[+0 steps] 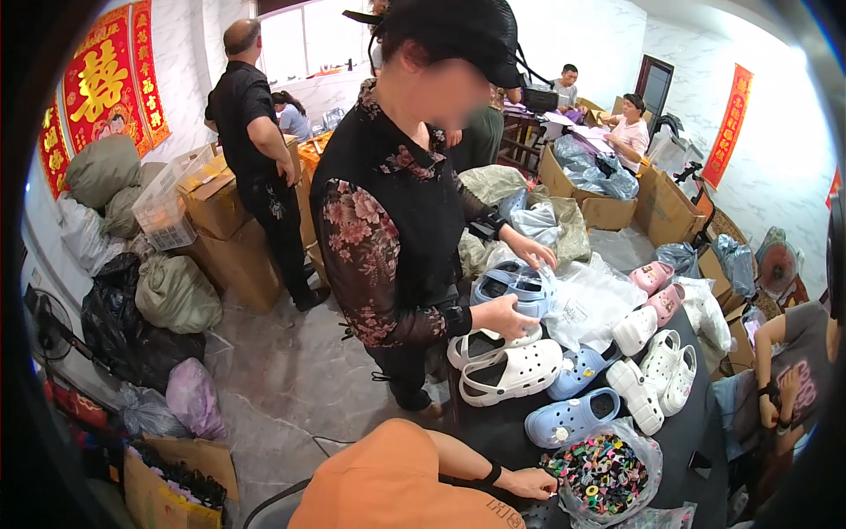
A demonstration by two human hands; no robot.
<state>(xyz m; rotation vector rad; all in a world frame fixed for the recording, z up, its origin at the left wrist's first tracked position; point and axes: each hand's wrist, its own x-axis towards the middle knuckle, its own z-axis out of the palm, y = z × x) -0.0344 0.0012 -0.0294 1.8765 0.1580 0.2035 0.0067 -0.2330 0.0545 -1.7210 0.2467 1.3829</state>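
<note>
My left hand [531, 483] reaches in from the lower edge, out of an orange sleeve, with a black band on the wrist. Its fingers are pinched together at the edge of a clear plastic bag [653, 454] full of small colourful shoe charms [608, 473]. Whatever sits between the fingertips is too small to make out. My right hand does not show. Just beyond the bag lies a light blue clog [573, 418] with a white charm, and a second blue clog [577, 370] lies behind it. White clogs [511, 374] flank them on both sides.
Across the black table [493, 434], a person in a floral-sleeved top holds blue clogs [520, 289] in clear plastic. Pink clogs [652, 276] lie at the far end. Another person [797, 370] is at the right. Boxes [181, 480] and sacks [179, 291] crowd the left floor.
</note>
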